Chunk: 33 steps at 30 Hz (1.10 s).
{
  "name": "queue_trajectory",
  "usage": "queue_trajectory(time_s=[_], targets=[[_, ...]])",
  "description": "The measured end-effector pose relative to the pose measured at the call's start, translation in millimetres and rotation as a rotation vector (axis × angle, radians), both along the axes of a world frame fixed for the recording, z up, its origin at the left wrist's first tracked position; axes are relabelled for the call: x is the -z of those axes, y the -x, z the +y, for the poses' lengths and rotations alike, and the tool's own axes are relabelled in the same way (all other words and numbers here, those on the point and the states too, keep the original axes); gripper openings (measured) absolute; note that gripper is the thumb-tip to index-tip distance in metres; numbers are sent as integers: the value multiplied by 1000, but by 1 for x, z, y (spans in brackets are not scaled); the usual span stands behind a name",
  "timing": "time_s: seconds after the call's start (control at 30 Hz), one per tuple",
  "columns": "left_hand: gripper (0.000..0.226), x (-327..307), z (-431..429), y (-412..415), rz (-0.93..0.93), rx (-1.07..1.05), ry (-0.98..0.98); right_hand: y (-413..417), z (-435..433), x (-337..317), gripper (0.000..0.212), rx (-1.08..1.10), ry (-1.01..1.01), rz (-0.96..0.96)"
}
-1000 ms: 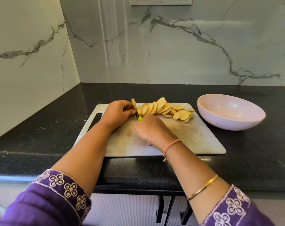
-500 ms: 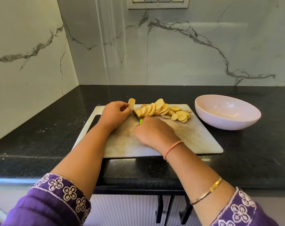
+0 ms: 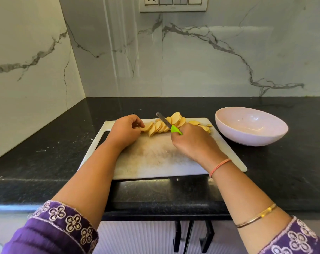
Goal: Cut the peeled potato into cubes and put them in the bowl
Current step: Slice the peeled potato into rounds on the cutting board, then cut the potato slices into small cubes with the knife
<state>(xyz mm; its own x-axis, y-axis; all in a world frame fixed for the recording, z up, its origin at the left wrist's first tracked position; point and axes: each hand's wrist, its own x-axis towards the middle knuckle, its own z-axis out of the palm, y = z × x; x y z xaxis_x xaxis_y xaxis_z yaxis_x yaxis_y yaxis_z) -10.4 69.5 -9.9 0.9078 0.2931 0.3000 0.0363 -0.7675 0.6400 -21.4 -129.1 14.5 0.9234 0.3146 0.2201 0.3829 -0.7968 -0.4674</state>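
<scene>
Potato slices [image 3: 160,127] between our hands: right hand [image 3: 194,143] grasping knife [image 3: 169,125] above them; left hand [image 3: 125,132] curled beside them, grasp we cannot tell.

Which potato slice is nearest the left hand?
The leftmost slice of the leaning row, right beside the left hand; the rest overlap rightward toward the knife.

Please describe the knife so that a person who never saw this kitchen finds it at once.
On the black stone counter lies a white plastic cutting board with pale yellow potato slices along its far edge. Above them the right hand holds a small knife. Its bright green handle and narrow steel blade set it apart.
</scene>
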Motion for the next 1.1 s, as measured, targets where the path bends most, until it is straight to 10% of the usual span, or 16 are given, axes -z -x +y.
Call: queue_trajectory(time_s=[0.57,1.1], targets=[[31,-1,-17,-16,-37,60,323,-21,-33,29,38,68,-307,-169],[35,-38,-28,-90,362,236,-254,-26,-34,33,38,87,-338,-135]])
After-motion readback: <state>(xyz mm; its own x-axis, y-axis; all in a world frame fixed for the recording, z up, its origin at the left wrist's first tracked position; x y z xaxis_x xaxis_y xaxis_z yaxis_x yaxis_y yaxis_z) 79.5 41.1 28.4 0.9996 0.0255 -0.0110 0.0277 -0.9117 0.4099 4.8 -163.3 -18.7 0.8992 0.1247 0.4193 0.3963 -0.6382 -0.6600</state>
